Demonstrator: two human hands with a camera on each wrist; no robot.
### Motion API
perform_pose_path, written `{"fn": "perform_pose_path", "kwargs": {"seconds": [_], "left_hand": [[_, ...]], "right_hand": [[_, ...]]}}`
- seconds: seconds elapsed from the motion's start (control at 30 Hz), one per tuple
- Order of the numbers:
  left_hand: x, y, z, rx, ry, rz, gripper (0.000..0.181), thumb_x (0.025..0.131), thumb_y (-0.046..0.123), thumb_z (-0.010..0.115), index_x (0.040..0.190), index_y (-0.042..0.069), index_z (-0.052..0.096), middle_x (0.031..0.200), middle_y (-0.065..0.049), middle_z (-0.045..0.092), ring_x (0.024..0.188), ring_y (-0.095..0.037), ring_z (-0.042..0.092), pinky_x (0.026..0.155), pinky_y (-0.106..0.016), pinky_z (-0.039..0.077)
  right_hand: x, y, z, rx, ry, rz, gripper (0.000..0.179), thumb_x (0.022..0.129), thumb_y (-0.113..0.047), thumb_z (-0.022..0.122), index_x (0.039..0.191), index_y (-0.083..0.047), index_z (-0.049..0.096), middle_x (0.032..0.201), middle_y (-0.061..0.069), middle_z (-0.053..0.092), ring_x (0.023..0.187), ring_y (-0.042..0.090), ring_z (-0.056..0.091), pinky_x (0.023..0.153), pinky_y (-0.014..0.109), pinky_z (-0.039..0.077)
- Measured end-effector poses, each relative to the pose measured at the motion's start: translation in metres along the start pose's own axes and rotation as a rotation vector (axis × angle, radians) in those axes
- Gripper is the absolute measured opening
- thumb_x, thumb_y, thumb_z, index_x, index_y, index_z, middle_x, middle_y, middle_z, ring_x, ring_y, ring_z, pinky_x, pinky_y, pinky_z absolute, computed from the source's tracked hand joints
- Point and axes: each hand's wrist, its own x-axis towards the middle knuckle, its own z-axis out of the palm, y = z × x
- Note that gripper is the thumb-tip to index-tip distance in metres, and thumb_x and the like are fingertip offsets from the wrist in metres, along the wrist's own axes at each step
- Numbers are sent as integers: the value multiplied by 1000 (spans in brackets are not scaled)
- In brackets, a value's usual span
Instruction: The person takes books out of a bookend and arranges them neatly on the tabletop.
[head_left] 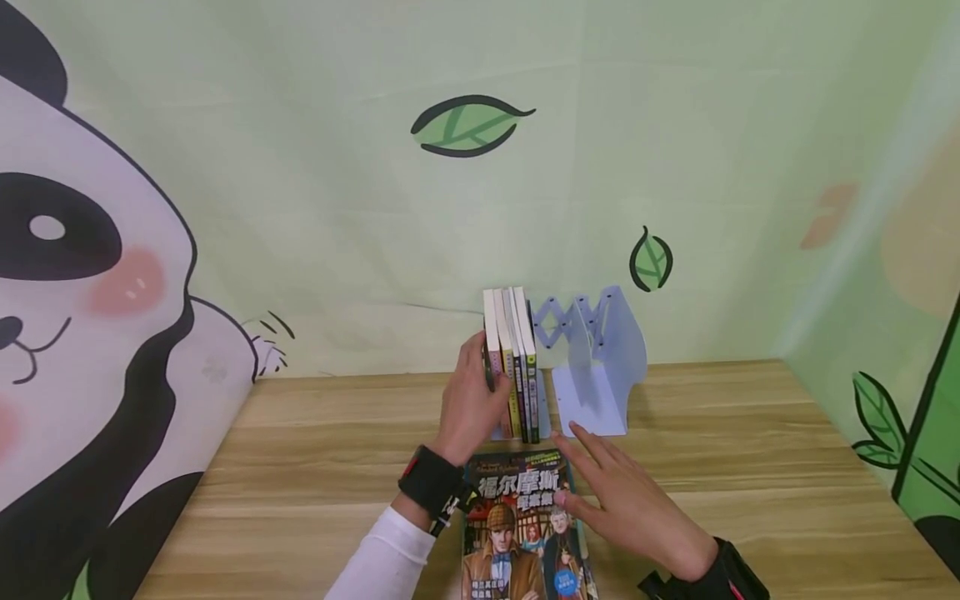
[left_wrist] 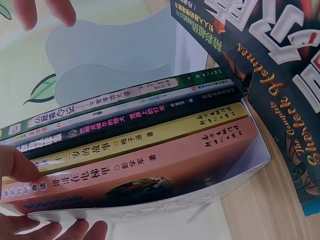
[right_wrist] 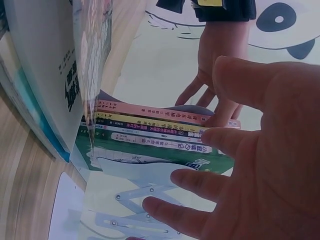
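Several thin books [head_left: 525, 383] stand upright, spines outward, in the left section of a pale blue expanding bookend [head_left: 588, 396]. My left hand [head_left: 471, 408] grips the left end of the row. Its thumb lies on the spines near the pink book [left_wrist: 150, 160] and yellow book [left_wrist: 165, 140], while its other fingers reach round the outside of the end panel [left_wrist: 165, 210]. My right hand [head_left: 633, 504], fingers spread, is over the right edge of a Sherlock Holmes book [head_left: 501, 546] lying face up in front of the row. It holds nothing.
The bookend's zigzag lattice [head_left: 555, 321] links its left part to the right end panels. Behind the wooden table [head_left: 322, 475] hangs a printed backdrop [head_left: 315, 208] with a panda and leaves. More books appear to lie beneath the Holmes book.
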Motion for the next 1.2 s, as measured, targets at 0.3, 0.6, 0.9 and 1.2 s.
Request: {"fn": "perform_pose_path", "kwargs": {"seconds": [0.3,0.6,0.9,1.2], "left_hand": [[3,-2,3,7,-3,5,74,90,14,62,154,6,26,145,-14,46,64,-14,54,46,-24,42],[5,-5,5,-8,-36,-6,79,93,15,60,158,9,15,152,-16,39,59,-12,52,44,-25,41],[11,-9,10,-21,-35,-8,79,94,15,59,158,10,13,146,-19,46,75,-20,61,52,-26,45],[17,-10,14,-70,-36,-17,80,94,11,60,158,13,13,140,-20,51,94,-29,67,61,-30,52]], "right_hand": [[0,1,-1,17,-5,4,68,98,-52,51,156,-26,28,161,15,27,141,42,38,108,63,35],[0,3,-1,44,-37,26,70,97,-55,49,157,-29,25,163,14,24,142,42,36,107,63,36],[0,5,0,56,-32,32,68,97,-49,53,157,-32,24,163,12,25,141,42,38,105,62,38],[0,6,0,56,-36,32,69,97,-54,50,157,-29,25,162,13,25,141,42,38,105,62,38]]}}
